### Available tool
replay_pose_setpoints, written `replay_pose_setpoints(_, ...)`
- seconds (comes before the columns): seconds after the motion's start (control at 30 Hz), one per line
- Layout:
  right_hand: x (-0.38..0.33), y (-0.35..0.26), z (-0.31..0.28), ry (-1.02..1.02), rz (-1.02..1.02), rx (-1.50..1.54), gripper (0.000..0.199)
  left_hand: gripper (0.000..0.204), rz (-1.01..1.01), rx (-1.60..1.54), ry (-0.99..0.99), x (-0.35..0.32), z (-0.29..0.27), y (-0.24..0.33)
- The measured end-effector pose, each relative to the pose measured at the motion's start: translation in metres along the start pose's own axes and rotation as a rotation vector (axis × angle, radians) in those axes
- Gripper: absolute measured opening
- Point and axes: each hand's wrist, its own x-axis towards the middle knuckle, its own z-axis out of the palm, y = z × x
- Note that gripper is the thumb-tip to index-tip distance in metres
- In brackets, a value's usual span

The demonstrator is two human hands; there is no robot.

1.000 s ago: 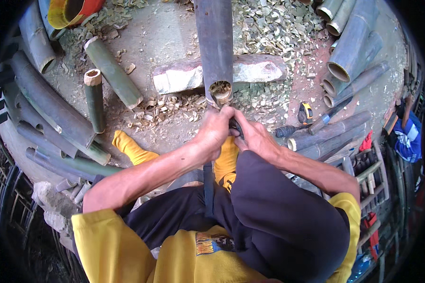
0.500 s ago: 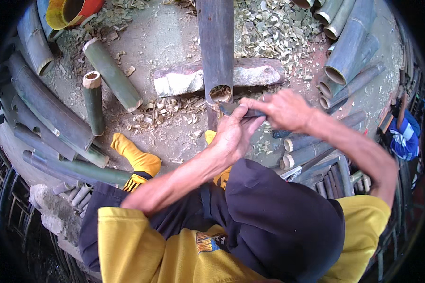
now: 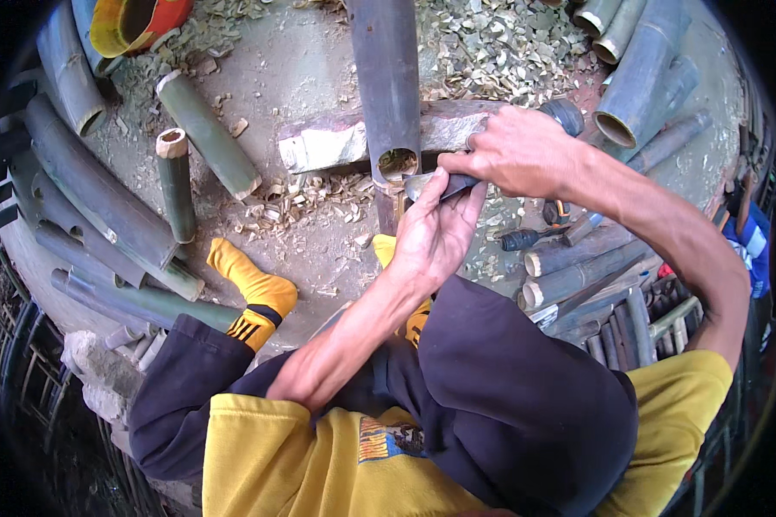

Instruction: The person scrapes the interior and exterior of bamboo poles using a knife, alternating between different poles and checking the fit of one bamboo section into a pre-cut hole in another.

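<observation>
A long dark bamboo pole [image 3: 386, 77] lies over a rough wooden block [image 3: 328, 145], its hollow cut end [image 3: 397, 164] facing me. A knife [image 3: 435, 183] with a dark handle and a grey blade is held at that end. My left hand [image 3: 435, 233] reaches up from below and its fingers wrap the knife. My right hand [image 3: 517, 151] comes in from the right and pinches the knife's handle from above. Both hands touch each other just right of the pole's end.
Cut bamboo sections [image 3: 194, 142] lie at the left and more bamboo tubes [image 3: 638, 95] at the right. Wood chips [image 3: 500, 43] cover the ground behind the block. An orange and yellow bucket [image 3: 134, 21] stands top left. A black-handled tool [image 3: 526, 239] lies right. My yellow-socked foot [image 3: 250, 289] rests below.
Both hands have risen from near my lap to the pole's cut end. My right arm has stretched out and now comes in from the right.
</observation>
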Motion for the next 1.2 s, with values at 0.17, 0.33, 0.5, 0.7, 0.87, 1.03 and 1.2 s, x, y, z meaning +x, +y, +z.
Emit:
replay_pose_setpoints(0.17,-0.003,-0.004,0.013,-0.010,0.065,0.421,0.043,0.014,-0.036,0.298,0.269,-0.005,0.019,0.014)
replay_pose_setpoints(0.33,-0.003,-0.067,0.055,0.119,0.291,1.038,0.048,0.020,-0.217,0.865,0.509,-0.007,0.019,0.038)
replay_pose_setpoints(0.5,0.007,-0.086,0.075,0.260,0.415,1.108,0.042,0.018,-0.216,1.114,0.397,-0.009,0.013,0.042)
replay_pose_setpoints(0.7,-0.010,-0.034,0.024,-0.012,0.178,0.629,0.047,0.019,-0.013,0.582,0.266,-0.010,0.014,0.016)
replay_pose_setpoints(0.87,-0.007,-0.062,0.041,0.042,0.310,1.002,0.048,0.016,-0.082,1.232,0.254,-0.011,0.010,0.039)
replay_pose_setpoints(1.03,0.023,-0.126,0.090,0.451,0.495,1.274,0.041,0.028,-0.370,1.339,0.289,-0.009,0.010,0.073)
replay_pose_setpoints(1.2,0.007,-0.132,0.062,0.679,0.515,1.847,0.040,0.095,-0.180,1.601,-0.064,-0.060,0.000,0.064)
